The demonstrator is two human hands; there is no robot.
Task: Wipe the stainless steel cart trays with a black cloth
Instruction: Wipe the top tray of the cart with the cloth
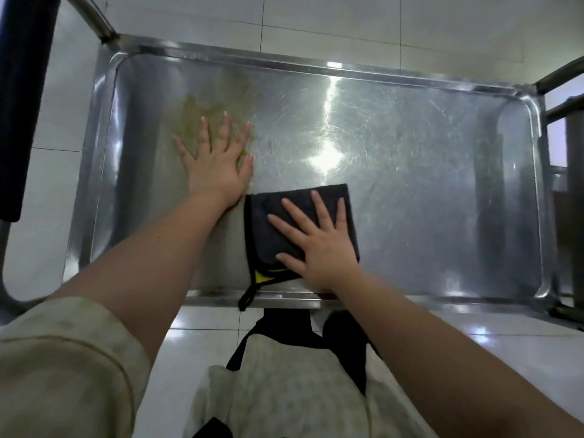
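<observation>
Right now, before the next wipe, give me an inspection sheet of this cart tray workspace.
Surface: stainless tray, scratched, glare at centre, yellowish smear at far left.
Job's things: black cloth, folded, by the near rim, loop hanging over the edge.
Clutter: nothing seen.
Grippers: left hand flat on the tray at the smear; right hand flat on the cloth.
Cables: nothing seen.
Surroundings: white floor tiles; cart frame tube.

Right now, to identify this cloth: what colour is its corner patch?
Yellow patch on the black cloth; head view.
</observation>
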